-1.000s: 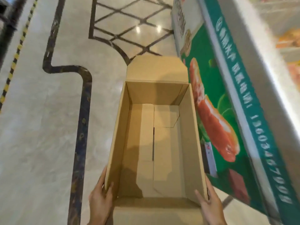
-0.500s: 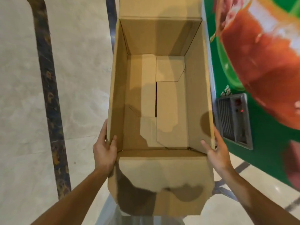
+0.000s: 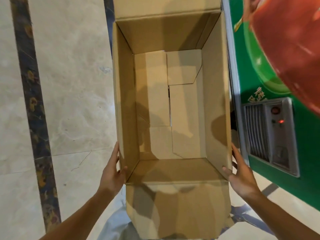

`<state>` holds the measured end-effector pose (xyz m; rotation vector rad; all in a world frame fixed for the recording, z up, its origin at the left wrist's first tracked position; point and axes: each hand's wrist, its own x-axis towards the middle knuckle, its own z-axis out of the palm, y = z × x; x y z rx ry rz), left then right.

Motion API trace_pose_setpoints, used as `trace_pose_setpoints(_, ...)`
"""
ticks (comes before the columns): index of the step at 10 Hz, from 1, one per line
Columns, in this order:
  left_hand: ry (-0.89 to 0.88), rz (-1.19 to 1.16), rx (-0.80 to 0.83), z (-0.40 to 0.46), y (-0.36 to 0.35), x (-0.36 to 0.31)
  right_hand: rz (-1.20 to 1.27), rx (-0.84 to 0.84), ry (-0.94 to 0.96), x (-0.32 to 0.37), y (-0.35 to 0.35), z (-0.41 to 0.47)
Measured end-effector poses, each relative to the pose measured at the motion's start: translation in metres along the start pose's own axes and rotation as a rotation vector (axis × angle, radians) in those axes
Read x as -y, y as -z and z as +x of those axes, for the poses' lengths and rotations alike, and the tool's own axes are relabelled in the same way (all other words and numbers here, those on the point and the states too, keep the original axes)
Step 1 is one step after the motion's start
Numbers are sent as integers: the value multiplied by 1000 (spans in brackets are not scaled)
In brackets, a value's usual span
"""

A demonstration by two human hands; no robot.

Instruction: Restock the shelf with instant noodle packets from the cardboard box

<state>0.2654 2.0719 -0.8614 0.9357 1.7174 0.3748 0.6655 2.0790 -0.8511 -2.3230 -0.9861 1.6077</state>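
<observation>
**A:** What did the head view show of the box?

**B:** The cardboard box [image 3: 171, 104] filled the middle, its top open, flaps folded out at twelve and six o'clock. Only its bare folded bottom panels showed inside, with a thin dark slit between two of them. The far flap was cut off by the top edge, and the near flap hid whatever lay below it.

**A:** And the hands?

**B:** The left hand [image 3: 112, 172] held the box's left wall near the near corner, at about eight o'clock, fingers flat along the outside and thumb hooked over the rim to the inside. The right hand [image 3: 242, 175] did the same on the right wall, at about four o'clock, thumb over the rim, fingers spread against the outer face. Part of those fingers was hidden behind the wall. Both forearms ran out of the bottom edge.

**A:** What stood around it?

**B:** At three o'clock, just beside the box, was a green cabinet [image 3: 280, 170] with a big blurred red-orange print and a grey vent panel [image 3: 270, 135] carrying a small red light. The lettering on it was too smeared to read. At nine o'clock lay pale marble floor [image 3: 72, 84] with a dark inlaid stripe [image 3: 34, 110]. Below the near flap, some pale cloth showed, too cut off to identify.
</observation>
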Motion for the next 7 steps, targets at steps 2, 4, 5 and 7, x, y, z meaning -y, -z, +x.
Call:
trace_pose_setpoints(2, -38, -31, -6, 22, 0, -14, 32, -79, 67, 6, -2, 11)
trace_pose_setpoints(4, -63, -26, 22, 28, 4, -12, -42, -126, 40, 19, -4, 8)
trace_pose_setpoints(5, -53, 103, 49, 26, 19, -15, -239, -115, 31, 26, 1, 3)
trace_pose_setpoints(7, -142, 350, 167, -6, 73, -72, -336, 19, 35, 87, 28, -35)
